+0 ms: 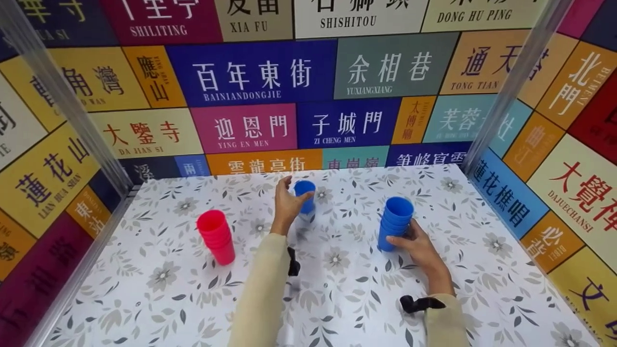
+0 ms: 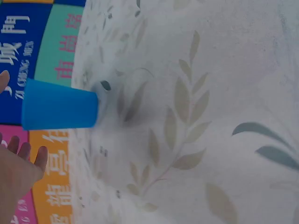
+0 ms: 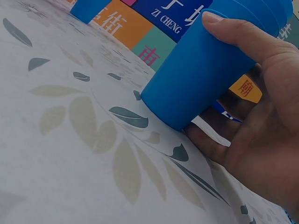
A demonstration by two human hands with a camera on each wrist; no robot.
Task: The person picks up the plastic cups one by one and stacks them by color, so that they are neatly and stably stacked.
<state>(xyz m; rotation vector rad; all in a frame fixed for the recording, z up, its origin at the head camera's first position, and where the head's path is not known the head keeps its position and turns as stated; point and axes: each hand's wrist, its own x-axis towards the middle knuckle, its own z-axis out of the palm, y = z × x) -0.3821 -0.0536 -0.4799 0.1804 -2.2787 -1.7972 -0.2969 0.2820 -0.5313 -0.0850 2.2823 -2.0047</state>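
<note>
A single blue cup [image 1: 306,205] stands mouth up toward the back of the table. My left hand [image 1: 288,205] is around it with thumb and fingers spread. In the left wrist view, a gap shows between the fingers [image 2: 39,161] and the blue cup [image 2: 60,105]. Farther right, my right hand [image 1: 420,246] grips a stack of nested blue cups [image 1: 393,224]. The right wrist view shows the thumb [image 3: 224,23] pressed on the near side of the stack, fingers behind it, its base at the tablecloth.
A stack of nested red cups [image 1: 217,238] stands at the left, beside my left forearm. White floral cloth [image 1: 337,299] covers the table. Panels printed with place names [image 1: 260,72] rise behind it and on both sides, with clear corner posts.
</note>
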